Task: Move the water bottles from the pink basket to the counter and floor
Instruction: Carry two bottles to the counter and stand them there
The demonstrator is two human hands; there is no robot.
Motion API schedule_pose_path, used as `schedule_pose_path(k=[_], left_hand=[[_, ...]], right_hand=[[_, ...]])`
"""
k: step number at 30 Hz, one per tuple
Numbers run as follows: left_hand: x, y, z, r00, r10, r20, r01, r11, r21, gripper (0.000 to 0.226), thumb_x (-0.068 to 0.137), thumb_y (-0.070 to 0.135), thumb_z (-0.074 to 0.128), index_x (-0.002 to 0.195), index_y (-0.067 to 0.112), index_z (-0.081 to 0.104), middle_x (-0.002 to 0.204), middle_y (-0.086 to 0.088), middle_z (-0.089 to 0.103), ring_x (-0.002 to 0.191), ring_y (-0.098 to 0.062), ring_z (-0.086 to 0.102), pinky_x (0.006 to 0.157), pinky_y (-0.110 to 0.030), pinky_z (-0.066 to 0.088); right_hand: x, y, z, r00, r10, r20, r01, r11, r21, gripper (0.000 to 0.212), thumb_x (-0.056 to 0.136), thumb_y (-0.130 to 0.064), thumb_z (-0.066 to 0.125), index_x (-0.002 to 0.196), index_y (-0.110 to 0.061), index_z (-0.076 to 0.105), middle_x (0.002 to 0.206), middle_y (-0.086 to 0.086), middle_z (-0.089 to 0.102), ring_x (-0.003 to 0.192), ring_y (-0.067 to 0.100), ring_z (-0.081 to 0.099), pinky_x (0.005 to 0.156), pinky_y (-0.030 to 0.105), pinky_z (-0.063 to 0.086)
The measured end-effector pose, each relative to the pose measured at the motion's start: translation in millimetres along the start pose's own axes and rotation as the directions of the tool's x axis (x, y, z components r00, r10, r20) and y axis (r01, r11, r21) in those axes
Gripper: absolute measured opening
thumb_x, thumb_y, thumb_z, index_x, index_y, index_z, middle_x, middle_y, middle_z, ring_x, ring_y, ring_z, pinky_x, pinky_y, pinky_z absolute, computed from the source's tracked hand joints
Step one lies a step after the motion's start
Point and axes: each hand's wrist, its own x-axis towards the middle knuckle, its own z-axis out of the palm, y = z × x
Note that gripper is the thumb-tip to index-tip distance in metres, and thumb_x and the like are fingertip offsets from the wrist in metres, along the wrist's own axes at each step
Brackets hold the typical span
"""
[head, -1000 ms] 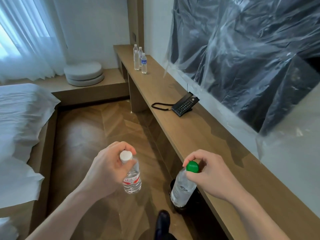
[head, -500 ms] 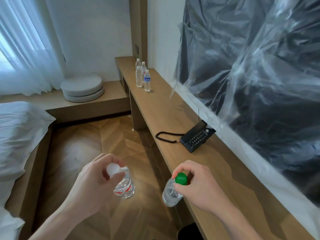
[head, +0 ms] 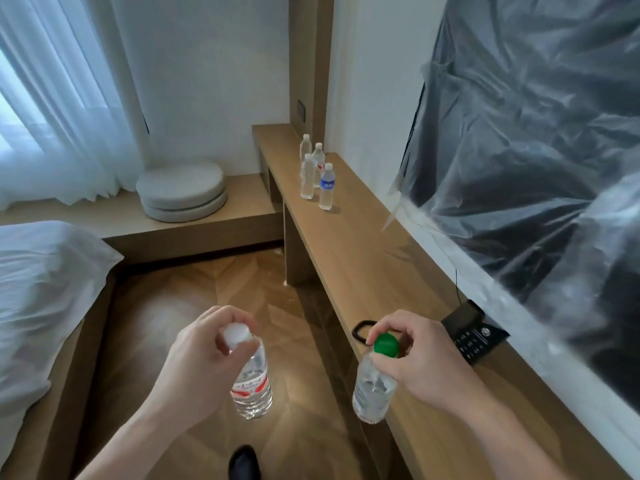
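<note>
Two water bottles up in the air, one per hand. White-capped bottle [head: 252, 382] with a red label hanging from the left hand [head: 204, 358], fingers curled round the neck and cap, grip closed tight on it. Hangs over the wood floor [head: 180, 327], not touching anything. Green-capped bottle [head: 374, 386] dangling from the right hand [head: 426, 362], fingertips pinching just under the cap, so that grip closed on it too. Lower half overlaps the front edge of the bench [head: 363, 265] from this angle, can't tell if touching.

Just right of the right-hand grip, on the bench: a black phone [head: 474, 337], with its cord [head: 360, 332] looping out behind the fingers. Well ahead of both grips, at the far end of the bench: four more bottles [head: 317, 174] standing upright in a close cluster, the nearest one with a blue label. Above and right of the right grip, a dark screen under crinkled plastic sheet [head: 519, 133] on the wall.

Left of the left grip, a bed [head: 41, 289] with white sheets. Far ahead on a low ledge, two stacked round cushions [head: 181, 190], white curtain [head: 52, 98] beyond. Below the grips, a dark shoe tip [head: 244, 462] on the floor.
</note>
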Motion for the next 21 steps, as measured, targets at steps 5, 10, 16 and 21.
schedule_pose_path(k=[5,10,16,21], left_hand=[[96,-29,-21,0.997,0.058,0.056,-0.059,0.998,0.019,0.021,0.083,0.018,0.083,0.085,0.034,0.07,0.094,0.019,0.066,0.069,-0.012,0.058,0.062,-0.03,0.046],[187,-46,-45,0.988,0.127,0.09,-0.131,0.991,0.031,0.02,0.084,0.021,0.082,0.087,0.036,0.068,0.097,0.02,0.066,0.073,-0.012,0.058,0.062,-0.025,0.043],[274,-57,-58,0.985,0.142,0.102,-0.144,0.989,0.018,0.02,0.085,0.018,0.082,0.089,0.034,0.071,0.094,0.02,0.066,0.071,-0.007,0.058,0.061,-0.025,0.043],[349,-62,-53,0.983,0.135,0.127,-0.138,0.99,0.017,0.018,0.087,0.019,0.08,0.09,0.034,0.071,0.089,0.015,0.067,0.07,-0.003,0.057,0.059,-0.02,0.041]], right_hand=[[77,-22,23,0.997,0.069,-0.018,-0.069,0.997,0.017,0.02,0.084,-0.029,0.086,0.091,-0.039,0.071,0.097,-0.031,0.065,0.095,-0.002,0.063,0.077,0.028,0.064],[143,-48,39,0.99,0.109,-0.088,-0.106,0.993,0.042,0.022,0.082,-0.025,0.086,0.089,-0.04,0.07,0.095,-0.023,0.067,0.085,0.012,0.067,0.071,0.031,0.064],[212,-62,47,0.979,0.153,-0.137,-0.145,0.987,0.064,0.018,0.083,-0.032,0.084,0.091,-0.04,0.071,0.096,-0.024,0.067,0.087,0.01,0.067,0.07,0.027,0.063],[279,-60,47,0.976,0.178,-0.123,-0.169,0.982,0.081,0.017,0.086,-0.027,0.085,0.09,-0.037,0.072,0.094,-0.029,0.064,0.083,0.004,0.064,0.064,0.017,0.057]])
